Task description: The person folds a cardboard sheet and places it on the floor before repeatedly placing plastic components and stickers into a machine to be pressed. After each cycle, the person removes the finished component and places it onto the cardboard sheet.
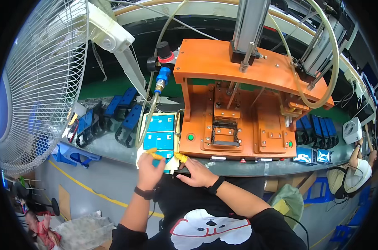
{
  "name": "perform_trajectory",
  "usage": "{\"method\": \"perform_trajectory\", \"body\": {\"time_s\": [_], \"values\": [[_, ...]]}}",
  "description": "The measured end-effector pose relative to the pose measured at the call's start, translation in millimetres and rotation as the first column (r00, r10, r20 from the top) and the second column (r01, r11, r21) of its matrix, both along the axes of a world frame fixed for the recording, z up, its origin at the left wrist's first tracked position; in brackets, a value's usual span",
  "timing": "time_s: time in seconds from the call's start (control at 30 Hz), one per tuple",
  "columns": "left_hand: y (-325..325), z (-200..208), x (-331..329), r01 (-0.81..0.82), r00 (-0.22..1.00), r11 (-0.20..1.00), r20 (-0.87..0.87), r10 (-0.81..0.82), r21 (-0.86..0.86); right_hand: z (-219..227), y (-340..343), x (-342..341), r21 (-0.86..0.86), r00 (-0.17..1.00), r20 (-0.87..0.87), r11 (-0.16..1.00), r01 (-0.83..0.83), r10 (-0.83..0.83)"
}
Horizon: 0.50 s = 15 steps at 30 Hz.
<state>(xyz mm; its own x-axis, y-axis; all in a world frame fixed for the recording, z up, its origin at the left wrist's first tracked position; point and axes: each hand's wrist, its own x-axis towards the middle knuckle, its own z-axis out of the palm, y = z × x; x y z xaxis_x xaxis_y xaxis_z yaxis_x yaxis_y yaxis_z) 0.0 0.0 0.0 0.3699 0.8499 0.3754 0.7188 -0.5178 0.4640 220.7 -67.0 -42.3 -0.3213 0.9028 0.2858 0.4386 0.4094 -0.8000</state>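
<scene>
A cream backing sheet lies on the bench in front of me, with a column of blue rectangular stickers on it. My left hand, wearing yellow finger cots, is bent over the lowest sticker. Its fingers are drawn together there; whatever they pinch is too small to make out. On the sheet's right edge rests a yellow-covered fingertip of my right hand, the thumb held apart from it and nothing seen in its grasp. Just right of the sheet stands an orange press fixture, a black frame-shaped part seated in its left nest.
Blue-and-black parts stand left and right of the press. A large fan fills the left side. An air hose hangs beside the sheet. Two patterned pieces lie at the bench's right edge. Another person sits far right.
</scene>
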Motion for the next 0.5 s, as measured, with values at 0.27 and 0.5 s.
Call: {"method": "perform_trajectory", "body": {"time_s": [0.27,0.5], "values": [[95.9,2.2,-150.3,-0.515,0.800,0.857,0.346,0.490,-0.023,15.0,0.4,-1.4,-0.014,1.000,0.008,1.000,-0.023,0.023],[40.6,64.4,-166.3,-0.305,0.679,0.901,0.594,0.432,-0.308,59.1,-26.9,28.9,0.269,0.992,0.092,0.962,0.056,-0.083]]}}
